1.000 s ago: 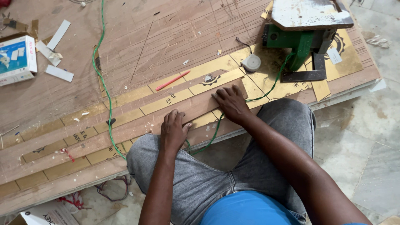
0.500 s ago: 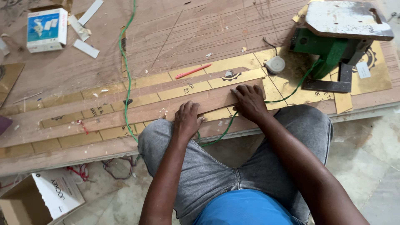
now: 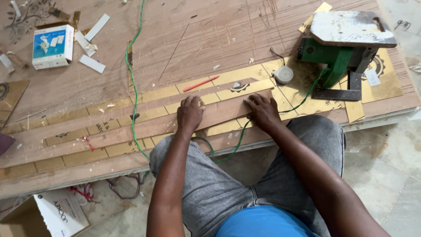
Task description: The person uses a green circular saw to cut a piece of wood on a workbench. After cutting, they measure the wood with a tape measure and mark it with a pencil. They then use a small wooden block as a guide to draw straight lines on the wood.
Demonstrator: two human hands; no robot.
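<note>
A long brown wooden strip [image 3: 144, 126] lies across the board among gold-coloured strips [image 3: 153, 94]. My left hand [image 3: 190, 113] rests palm down on the strip, fingers together and pointing away from me. My right hand [image 3: 262, 109] presses flat on the strip's right end, fingers spread a little. Neither hand grips anything. A red pencil [image 3: 200, 83] lies just beyond my left hand. A green cable [image 3: 133, 87] crosses the strip to the left of my left hand.
A green power tool with a grey metal base plate [image 3: 346, 41] stands at the right. A small round grey object [image 3: 283, 74] lies beside it. A blue-and-white box [image 3: 52, 46] and white offcuts sit at the far left. A cardboard box [image 3: 48, 215] stands on the floor.
The view has shifted, so the board now sits more to the right in frame. Both hands stay flat on the brown strip; my left hand has slid up onto it.
</note>
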